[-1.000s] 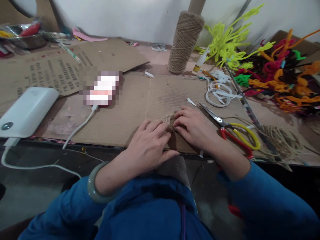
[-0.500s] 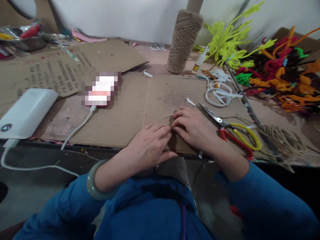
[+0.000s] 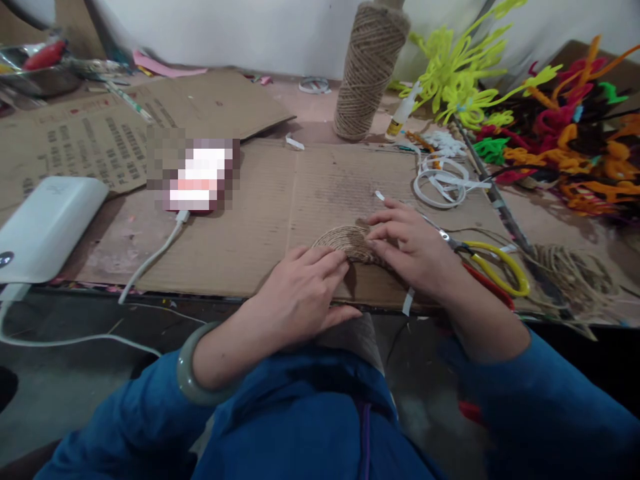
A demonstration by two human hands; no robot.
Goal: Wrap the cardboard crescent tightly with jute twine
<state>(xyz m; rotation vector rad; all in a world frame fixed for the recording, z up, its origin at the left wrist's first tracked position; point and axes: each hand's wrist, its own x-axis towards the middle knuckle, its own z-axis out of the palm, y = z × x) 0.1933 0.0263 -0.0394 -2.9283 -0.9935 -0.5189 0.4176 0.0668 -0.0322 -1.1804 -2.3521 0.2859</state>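
A curved, flat piece of jute twine [image 3: 345, 235], its strands laid side by side in an arc, lies on the cardboard near the table's front edge. My left hand [image 3: 305, 287] rests flat on the left part of the arc, fingers stretched out and thumb apart. At the right end, the bent fingers and thumb of my right hand [image 3: 413, 247] close on the twine; the fingertips partly hide that end. Scissors [image 3: 477, 263] with one yellow and one red handle lie just beyond my right hand, their blades mostly covered by it.
A tall spool of jute twine [image 3: 373, 70] stands at the back beside a small glue bottle [image 3: 403, 113]. Coiled white strip [image 3: 443, 183], loose twine [image 3: 575, 273] and colourful fuzzy-stem flowers [image 3: 575, 147] are on the right. A phone [image 3: 200, 177] and white power bank [image 3: 53, 227] lie left.
My right hand has slid right along the arc, uncovering more of the twine piece and covering the scissor blades. My left hand stays nearly in place.
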